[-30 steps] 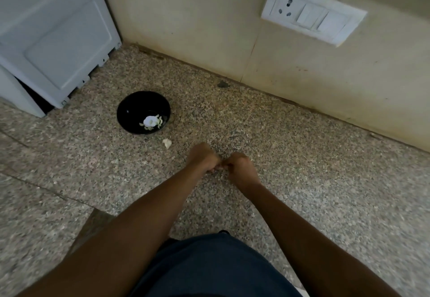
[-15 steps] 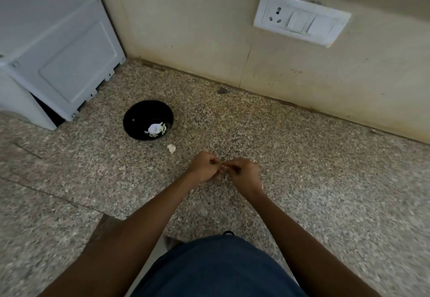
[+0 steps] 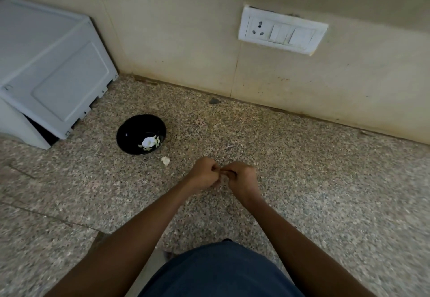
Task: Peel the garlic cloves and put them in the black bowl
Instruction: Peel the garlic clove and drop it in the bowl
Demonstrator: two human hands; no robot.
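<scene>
— How many bowls? 
— One black bowl [image 3: 130, 138], holding pale garlic pieces [image 3: 149, 142] (uncountable); one scrap [image 3: 165, 160] lay beside it.
— The hands? 
— The left hand [image 3: 203, 176] and right hand [image 3: 242, 178] met, fingers curled, pinching something hidden.

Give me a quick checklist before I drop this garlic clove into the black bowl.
1. Clove fully peeled: cannot tell, left hand and right hand hide it.
2. Both hands gripping something: ok, fingers curled, fingertips meeting.
3. Black bowl upright on the counter: ok.
4. Bowl has room: ok, only a few pale garlic pieces inside.
5. Counter tidy: not ok, pale scrap lies beside the bowl.
</scene>
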